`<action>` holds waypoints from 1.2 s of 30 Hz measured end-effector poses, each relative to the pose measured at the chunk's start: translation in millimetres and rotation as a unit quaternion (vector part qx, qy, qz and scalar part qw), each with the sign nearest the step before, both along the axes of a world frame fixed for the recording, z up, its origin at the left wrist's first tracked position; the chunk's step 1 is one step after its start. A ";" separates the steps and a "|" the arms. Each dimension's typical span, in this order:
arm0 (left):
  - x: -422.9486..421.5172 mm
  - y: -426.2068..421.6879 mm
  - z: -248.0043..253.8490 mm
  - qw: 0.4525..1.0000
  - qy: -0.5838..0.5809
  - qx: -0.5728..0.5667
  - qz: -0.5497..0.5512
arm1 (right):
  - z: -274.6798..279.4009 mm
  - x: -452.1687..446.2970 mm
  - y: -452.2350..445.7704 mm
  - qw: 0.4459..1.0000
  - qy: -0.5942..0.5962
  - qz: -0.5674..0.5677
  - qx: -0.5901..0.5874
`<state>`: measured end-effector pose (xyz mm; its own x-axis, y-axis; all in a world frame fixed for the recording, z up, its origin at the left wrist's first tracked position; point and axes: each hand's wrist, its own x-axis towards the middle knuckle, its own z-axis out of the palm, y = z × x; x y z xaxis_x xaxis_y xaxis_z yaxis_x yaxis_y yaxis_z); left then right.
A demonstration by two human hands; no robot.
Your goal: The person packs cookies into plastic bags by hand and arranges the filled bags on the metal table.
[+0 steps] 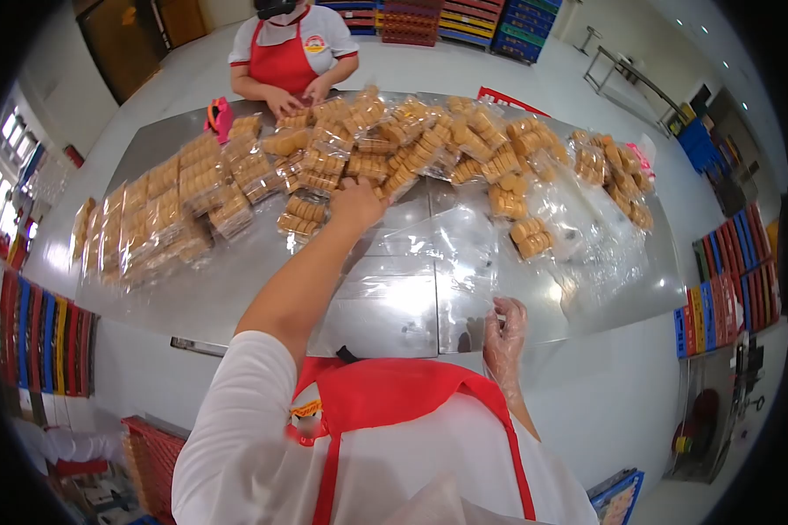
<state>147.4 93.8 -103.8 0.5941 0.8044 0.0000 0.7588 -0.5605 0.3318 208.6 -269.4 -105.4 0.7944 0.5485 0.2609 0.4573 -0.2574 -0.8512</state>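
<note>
My bare left hand (356,206) reaches into the middle of the pile, its fingers curled over a clear pack of round biscuits (381,166); the fingertips are partly hidden among the packs. Just below and left of it lies another biscuit pack (302,214). In a clear plastic glove, my right hand (505,337) is near the front edge of the steel table (376,324). Its fingers are loosely bent, with the thumb apart, and I see nothing held in them. Flat clear plastic bags (468,249) lie between my hands.
Stacked biscuit packs (153,223) fill the table's left side. More loose packs and clear bags (587,227) lie to the right. Across the table a co-worker (293,52) in a red apron handles packs. Colored crates (48,332) stand beyond the table on both sides.
</note>
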 end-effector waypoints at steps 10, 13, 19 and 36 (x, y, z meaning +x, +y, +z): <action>16.1 6.7 -17.3 0.999 -0.007 0.001 0.046 | -21.4 7.6 -32.8 0.998 0.001 -0.063 0.005; 5.2 28.4 -11.5 0.997 -0.056 -0.030 0.041 | -10.1 3.9 -35.1 0.997 0.028 -0.065 -0.027; -56.1 7.0 93.3 0.849 -0.229 -0.474 -0.051 | 14.4 1.6 -22.5 1.000 0.014 0.009 -0.018; -140.5 -171.4 56.6 0.747 -0.338 -0.571 -0.038 | 73.6 -47.0 47.8 0.763 0.583 0.269 0.079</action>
